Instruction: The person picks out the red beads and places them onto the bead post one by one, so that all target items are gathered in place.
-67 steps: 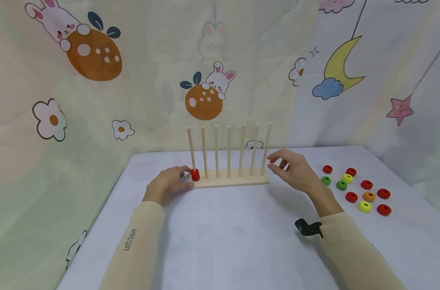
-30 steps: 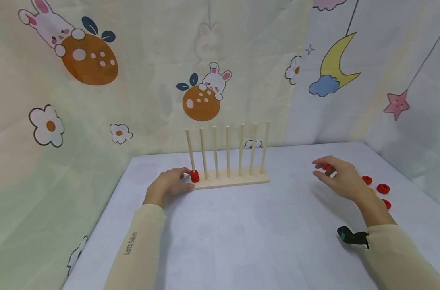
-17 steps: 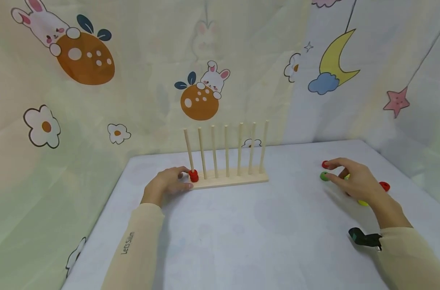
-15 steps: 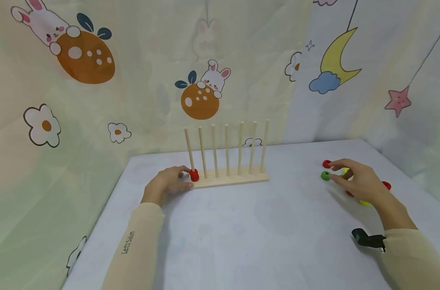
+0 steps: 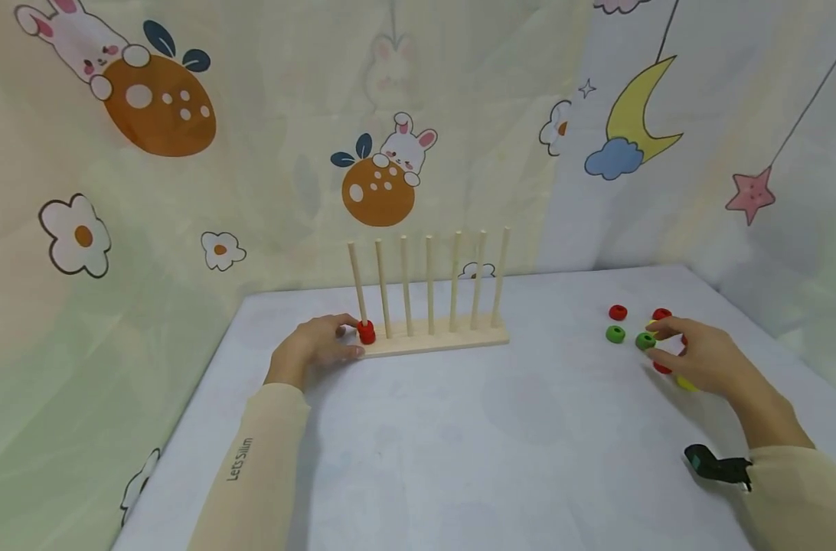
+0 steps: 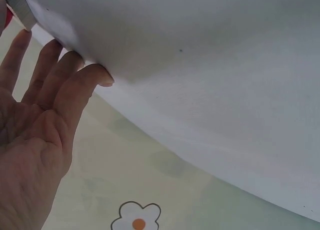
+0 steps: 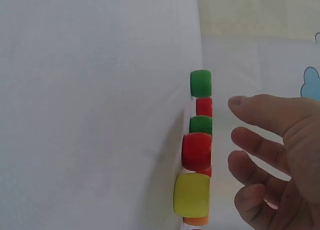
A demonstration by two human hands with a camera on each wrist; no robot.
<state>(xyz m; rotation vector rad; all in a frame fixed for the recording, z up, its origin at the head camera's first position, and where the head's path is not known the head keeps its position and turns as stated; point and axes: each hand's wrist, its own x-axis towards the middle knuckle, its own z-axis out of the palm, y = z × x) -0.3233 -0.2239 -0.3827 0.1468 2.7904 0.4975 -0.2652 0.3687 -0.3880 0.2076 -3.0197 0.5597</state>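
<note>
A pale wooden peg stand with several upright pegs stands toward the back of the table. Two red beads are stacked at the foot of its leftmost peg. My left hand holds the stand's left end, thumb in front and index finger behind. In the left wrist view, fingertips touch the wooden base's corner. Over the loose beads at right hovers my right hand, its thumb and fingers apart around a green bead. The right wrist view shows a gap between the fingers and the beads.
Beside the right hand lie another green bead, red beads and a yellow bead; the hand hides others. An orange bead appears in the right wrist view. A printed cloth hangs behind the white table.
My right hand has moved right from beside the stand's right end to over the loose beads. The left hand has stayed on the stand. The head view has shifted slightly.
</note>
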